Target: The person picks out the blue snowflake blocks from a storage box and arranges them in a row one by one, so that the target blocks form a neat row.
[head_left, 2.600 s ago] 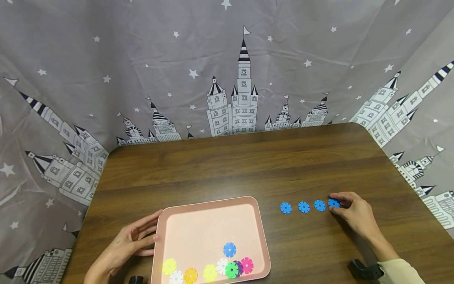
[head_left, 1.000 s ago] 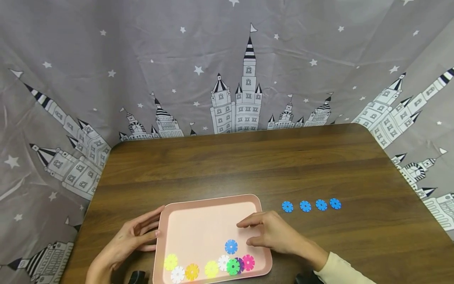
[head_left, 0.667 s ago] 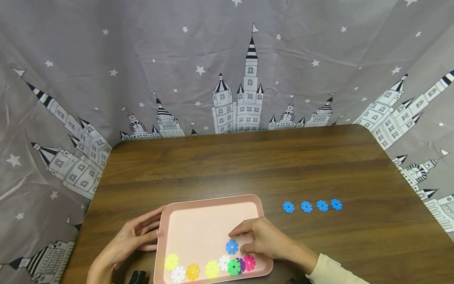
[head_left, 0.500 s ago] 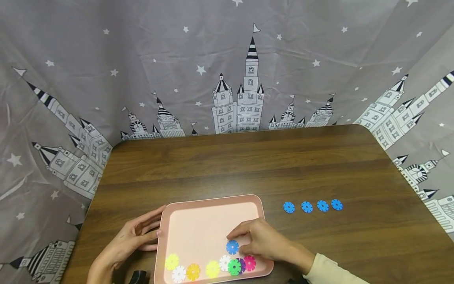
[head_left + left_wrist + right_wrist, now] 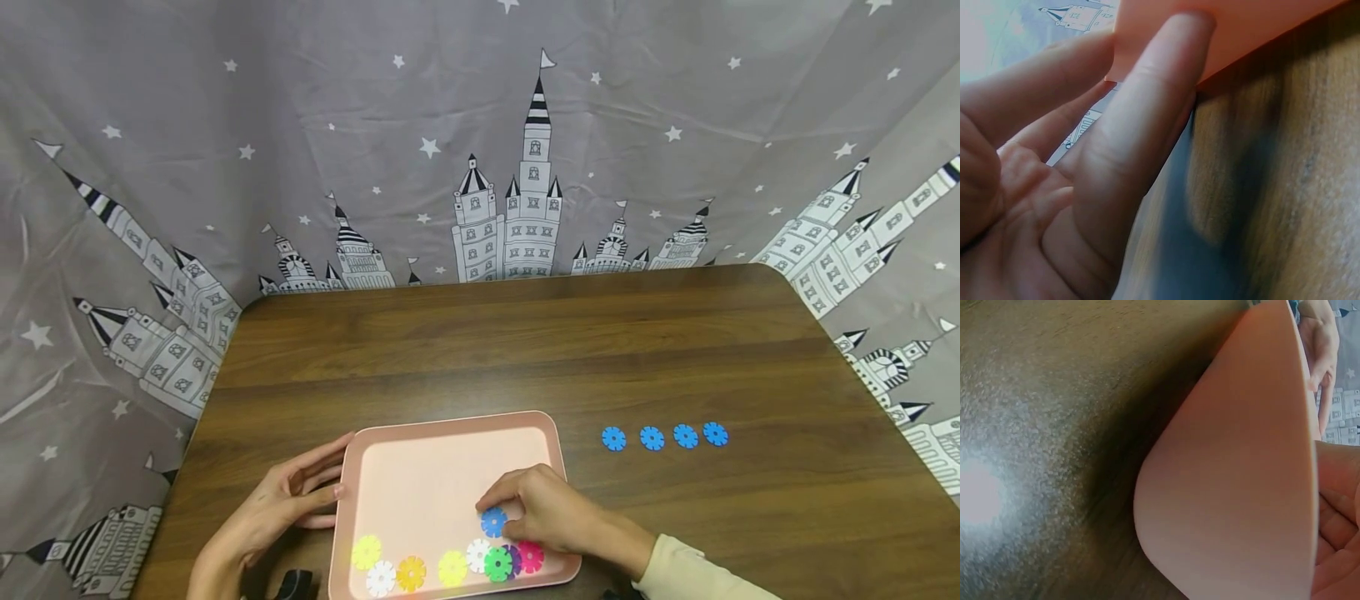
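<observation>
In the head view my right hand (image 5: 543, 508) reaches into the pink tray (image 5: 450, 423), thumb and index finger pinching opposite edges of a blue notched toy disc (image 5: 492, 522). In the right wrist view the tray's wall (image 5: 1229, 462) hides that disc and most of the fingers. My left hand (image 5: 273, 504) rests against the tray's left side. Its thumb (image 5: 1166, 75) lies along the outer wall in the left wrist view, with the other fingers spread toward the far corner.
Along the tray's near side lie yellow (image 5: 367, 552), white (image 5: 381, 578), orange (image 5: 411, 573), green (image 5: 498, 564), purple and pink (image 5: 531, 557) discs, some overlapping. A row of several blue discs (image 5: 652, 438) lies on the brown table (image 5: 450, 350) right of the tray. A grey castle-print curtain (image 5: 337, 100) hangs behind.
My right hand has left the last blue disc of the row, moved left into the tray, and closed its thumb and index finger on the blue disc there. The left hand stays at the tray.
</observation>
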A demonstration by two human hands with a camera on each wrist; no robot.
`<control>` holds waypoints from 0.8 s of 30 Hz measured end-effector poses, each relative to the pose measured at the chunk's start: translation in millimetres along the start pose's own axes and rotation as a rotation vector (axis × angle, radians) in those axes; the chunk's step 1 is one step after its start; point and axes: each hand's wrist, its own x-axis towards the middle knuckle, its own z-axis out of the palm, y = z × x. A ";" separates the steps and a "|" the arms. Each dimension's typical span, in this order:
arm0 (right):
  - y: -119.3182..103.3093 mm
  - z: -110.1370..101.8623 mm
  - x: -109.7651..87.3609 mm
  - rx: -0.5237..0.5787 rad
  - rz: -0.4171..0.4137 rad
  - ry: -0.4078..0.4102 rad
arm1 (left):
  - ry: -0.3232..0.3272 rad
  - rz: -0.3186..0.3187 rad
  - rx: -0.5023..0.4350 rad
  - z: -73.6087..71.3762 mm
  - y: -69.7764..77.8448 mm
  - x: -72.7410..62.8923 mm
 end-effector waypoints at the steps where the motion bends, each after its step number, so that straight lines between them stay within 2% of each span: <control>1: 0.0 0.1 0.0 -0.002 -0.002 -0.003 | 0.000 0.001 0.001 -0.1 0.1 0.2; 7: 0.0 0.9 -0.7 -0.056 -0.038 -0.020 | 0.005 0.005 0.013 0.0 0.4 0.7; 14: 1.6 4.2 0.1 -0.216 -0.114 -0.015 | 0.011 0.005 0.018 0.3 0.4 0.4; 19: 1.6 5.4 0.0 -0.285 -0.165 -0.013 | 0.010 0.003 0.015 0.1 0.1 0.3; 24: 2.7 7.4 1.1 -0.388 -0.248 -0.003 | 0.021 -0.008 0.026 0.6 0.3 -0.2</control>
